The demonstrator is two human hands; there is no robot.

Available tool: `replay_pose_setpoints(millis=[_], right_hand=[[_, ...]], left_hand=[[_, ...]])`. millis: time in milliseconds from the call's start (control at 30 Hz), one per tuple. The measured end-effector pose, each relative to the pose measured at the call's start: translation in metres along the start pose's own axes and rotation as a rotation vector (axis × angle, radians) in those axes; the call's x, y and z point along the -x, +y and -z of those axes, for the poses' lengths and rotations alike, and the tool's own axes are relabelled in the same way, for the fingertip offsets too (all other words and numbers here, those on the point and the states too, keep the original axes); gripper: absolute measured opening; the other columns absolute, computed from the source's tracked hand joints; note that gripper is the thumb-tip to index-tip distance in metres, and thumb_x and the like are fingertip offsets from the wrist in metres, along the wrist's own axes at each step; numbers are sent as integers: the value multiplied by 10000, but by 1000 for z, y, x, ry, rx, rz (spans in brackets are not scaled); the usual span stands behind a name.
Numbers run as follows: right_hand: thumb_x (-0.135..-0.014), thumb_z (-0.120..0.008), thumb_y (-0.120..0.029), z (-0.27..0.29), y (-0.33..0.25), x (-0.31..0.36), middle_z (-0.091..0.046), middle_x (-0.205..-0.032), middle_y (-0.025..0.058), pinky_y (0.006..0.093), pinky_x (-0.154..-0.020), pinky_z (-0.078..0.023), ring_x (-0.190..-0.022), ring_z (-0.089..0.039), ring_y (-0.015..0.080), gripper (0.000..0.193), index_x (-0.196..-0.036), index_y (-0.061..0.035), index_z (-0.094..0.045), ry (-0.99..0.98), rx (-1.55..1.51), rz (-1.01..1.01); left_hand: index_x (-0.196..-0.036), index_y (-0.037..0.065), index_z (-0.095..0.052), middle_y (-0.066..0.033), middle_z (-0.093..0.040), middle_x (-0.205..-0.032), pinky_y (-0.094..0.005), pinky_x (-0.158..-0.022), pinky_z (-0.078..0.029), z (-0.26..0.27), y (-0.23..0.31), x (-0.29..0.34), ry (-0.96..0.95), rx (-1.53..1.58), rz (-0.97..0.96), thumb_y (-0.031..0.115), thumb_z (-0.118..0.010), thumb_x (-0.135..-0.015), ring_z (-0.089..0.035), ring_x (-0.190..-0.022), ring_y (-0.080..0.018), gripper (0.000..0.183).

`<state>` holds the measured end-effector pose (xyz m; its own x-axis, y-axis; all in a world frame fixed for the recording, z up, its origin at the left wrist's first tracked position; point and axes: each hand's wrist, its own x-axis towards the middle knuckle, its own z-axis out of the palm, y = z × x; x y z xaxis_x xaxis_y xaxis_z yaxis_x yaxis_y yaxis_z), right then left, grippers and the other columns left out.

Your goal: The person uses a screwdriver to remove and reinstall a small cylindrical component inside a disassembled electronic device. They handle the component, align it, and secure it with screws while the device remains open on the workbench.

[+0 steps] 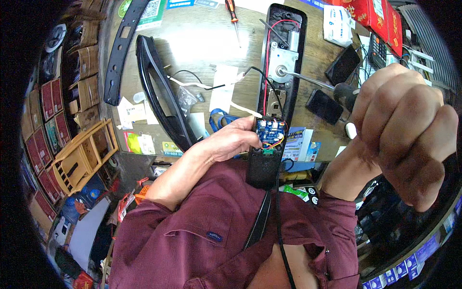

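Note:
My left hand (233, 142) grips the near part of a long black door-lock housing (264, 173), its fingers beside a blue circuit board (270, 130) with coloured wires. Closed in a fist at the right, my right hand (404, 130) holds a screwdriver (310, 81). The dark handle runs into the fist, and the shaft's tip meets a silver metal plate (284, 59) inside the housing. A red wire runs along the housing's inner left side. White and black cable (197, 85) stretches from the housing to a black handle panel (149, 82) on the left.
Another screwdriver (232, 14) with an orange and black handle lies at the table's far side. Two black phones (325, 107) sit right of the housing. A curved black strip (120, 53), a blue strap (224, 118) and a white packet (338, 25) are also on the table.

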<state>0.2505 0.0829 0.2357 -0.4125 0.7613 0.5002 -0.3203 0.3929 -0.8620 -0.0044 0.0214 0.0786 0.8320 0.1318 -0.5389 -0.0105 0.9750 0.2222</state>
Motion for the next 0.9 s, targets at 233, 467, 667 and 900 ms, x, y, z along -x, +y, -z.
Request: replay_pose_setpoints(millis=[233,467,667,900], right_hand=[[-966,-623,-353,11,-5,-6,-570,-744,26,304,-513,-464,-567,-545,164,297,-818,-126,-502,-123,-29,0],[-967,-686,-380,13,-13,-15,-607,-777,36,310,-535,-503,-599,-592,180,340,-833,-116,-519,-212,-37,-13],[-946,-727,-376,7,-19,-5,-639,-784,54,310,-500,-513,-566,-612,181,349,-810,-112,-543,-87,-31,-47],[-939,-730,-264,8,-15,-23,-646,-729,78,305,-451,-520,-509,-614,194,295,-790,-76,-558,-299,-123,27]], left_hand=[[-1352,-13,-537,-85,-677,-1199,-299,-961,-509,3,-7,-3,-27,48,-49,-142,-525,-780,-652,-1086,-166,587],[-1348,-19,-554,-61,-694,-1158,-209,-748,-482,4,-10,-4,-21,-3,-58,-99,-560,-777,-639,-953,-103,577],[-1285,1,-554,-67,-680,-1137,-265,-873,-511,7,-8,-2,-30,-39,-18,-100,-552,-803,-643,-990,-130,493],[-1282,-10,-578,-50,-690,-1151,-233,-807,-490,3,-12,-4,-46,-24,-59,-86,-566,-775,-633,-974,-107,513]])
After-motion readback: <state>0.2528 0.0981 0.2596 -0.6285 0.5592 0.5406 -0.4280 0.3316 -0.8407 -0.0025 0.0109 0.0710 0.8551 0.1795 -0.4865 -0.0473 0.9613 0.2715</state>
